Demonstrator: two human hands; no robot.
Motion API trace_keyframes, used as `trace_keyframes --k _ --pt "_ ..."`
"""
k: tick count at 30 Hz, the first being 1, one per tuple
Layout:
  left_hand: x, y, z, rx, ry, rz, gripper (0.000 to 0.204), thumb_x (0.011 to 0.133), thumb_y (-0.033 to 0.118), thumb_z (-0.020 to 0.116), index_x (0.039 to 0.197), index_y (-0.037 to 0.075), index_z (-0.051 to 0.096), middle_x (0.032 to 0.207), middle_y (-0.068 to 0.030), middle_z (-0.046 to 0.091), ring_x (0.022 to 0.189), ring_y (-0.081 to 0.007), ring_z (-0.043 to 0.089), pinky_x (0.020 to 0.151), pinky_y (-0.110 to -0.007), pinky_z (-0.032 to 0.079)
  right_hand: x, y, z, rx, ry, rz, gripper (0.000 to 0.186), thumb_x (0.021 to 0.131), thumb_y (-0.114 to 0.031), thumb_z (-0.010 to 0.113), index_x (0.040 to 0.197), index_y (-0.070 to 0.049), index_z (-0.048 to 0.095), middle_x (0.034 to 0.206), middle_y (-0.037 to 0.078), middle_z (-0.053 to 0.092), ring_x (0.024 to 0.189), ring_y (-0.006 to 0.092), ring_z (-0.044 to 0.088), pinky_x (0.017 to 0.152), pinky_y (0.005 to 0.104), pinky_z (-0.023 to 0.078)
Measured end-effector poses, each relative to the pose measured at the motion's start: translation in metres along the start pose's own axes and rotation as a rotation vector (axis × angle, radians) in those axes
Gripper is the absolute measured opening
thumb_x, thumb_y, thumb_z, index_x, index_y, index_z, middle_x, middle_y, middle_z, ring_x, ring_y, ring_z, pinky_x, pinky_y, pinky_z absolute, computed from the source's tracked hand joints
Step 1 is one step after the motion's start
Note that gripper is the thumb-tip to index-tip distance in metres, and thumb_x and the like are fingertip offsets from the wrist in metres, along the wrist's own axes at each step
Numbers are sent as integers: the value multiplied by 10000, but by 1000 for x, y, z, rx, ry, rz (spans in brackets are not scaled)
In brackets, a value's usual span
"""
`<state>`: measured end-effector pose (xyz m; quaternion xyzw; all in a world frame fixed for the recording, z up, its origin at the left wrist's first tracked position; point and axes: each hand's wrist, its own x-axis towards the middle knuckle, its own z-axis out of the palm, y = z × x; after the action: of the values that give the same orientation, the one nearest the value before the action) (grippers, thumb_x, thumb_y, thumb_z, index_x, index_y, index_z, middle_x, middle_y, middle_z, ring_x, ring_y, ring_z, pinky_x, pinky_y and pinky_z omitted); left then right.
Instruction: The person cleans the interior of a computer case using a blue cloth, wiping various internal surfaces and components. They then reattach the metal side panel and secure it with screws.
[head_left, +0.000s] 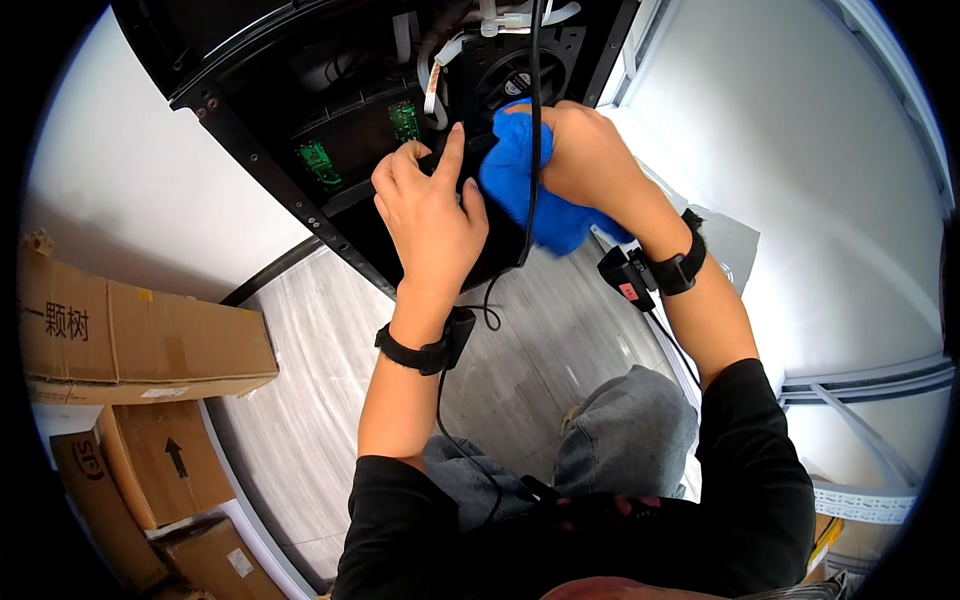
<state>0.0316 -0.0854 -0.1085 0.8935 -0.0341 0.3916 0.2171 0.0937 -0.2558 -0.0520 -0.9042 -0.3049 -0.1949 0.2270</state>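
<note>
Blue rag (515, 175) was matt, fuzzy-looking cloth, the black cabinet (262, 165) looked kinda glossy, and the boxes (175, 335) were plain matt cardboard.

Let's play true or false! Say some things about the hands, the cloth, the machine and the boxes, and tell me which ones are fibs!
1. The right hand is holding a cloth. True.
2. The cloth is bright red. False: it is blue.
3. The left hand has its pointing finger stretched out. True.
4. The biggest cardboard box is on the right side of the picture. False: that big cardboard box is on the left.
5. Green circuit boards show in the black machine. True.
</note>
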Motion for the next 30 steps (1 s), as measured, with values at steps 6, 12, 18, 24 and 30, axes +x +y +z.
trace_keyframes --k 6,12,18,24,30 --pt "1 0 1 15 9 10 559 746 79 703 1292 172 629 1139 -176 486 1121 -361 424 968 -451 379 2 -3 3 -8 -6 -43 479 635 21 677 1110 -39 686 813 224 637 817 396 626 692 438 532" --pt "1 3 -2 16 -12 10 557 746 73 698 1292 164 628 1143 -181 483 1119 -362 424 964 -451 382 3 -2 11 92 37 -100 496 644 5 700 1134 -66 678 792 189 632 786 374 626 685 418 531" --pt "1 -1 -3 5 -15 13 560 745 63 692 1293 161 627 1144 -182 480 1113 -362 423 964 -448 381 4 -11 1 -272 30 -108 429 691 -40 706 1114 -108 680 765 168 622 735 354 626 646 404 525" --pt "1 5 1 1 -6 14 567 740 54 682 1294 158 627 1144 -183 481 1115 -363 420 965 -444 377 18 5 2 140 -137 -43 328 723 -84 723 1047 -65 672 852 181 667 817 374 652 718 404 532" --pt "0 0 -4 -2 -11 16 569 736 48 680 1292 163 630 1145 -184 482 1113 -359 427 968 -443 380 18 -3 -1 -102 -104 -97 394 719 -52 698 1110 -98 693 900 148 673 838 359 645 739 397 539"
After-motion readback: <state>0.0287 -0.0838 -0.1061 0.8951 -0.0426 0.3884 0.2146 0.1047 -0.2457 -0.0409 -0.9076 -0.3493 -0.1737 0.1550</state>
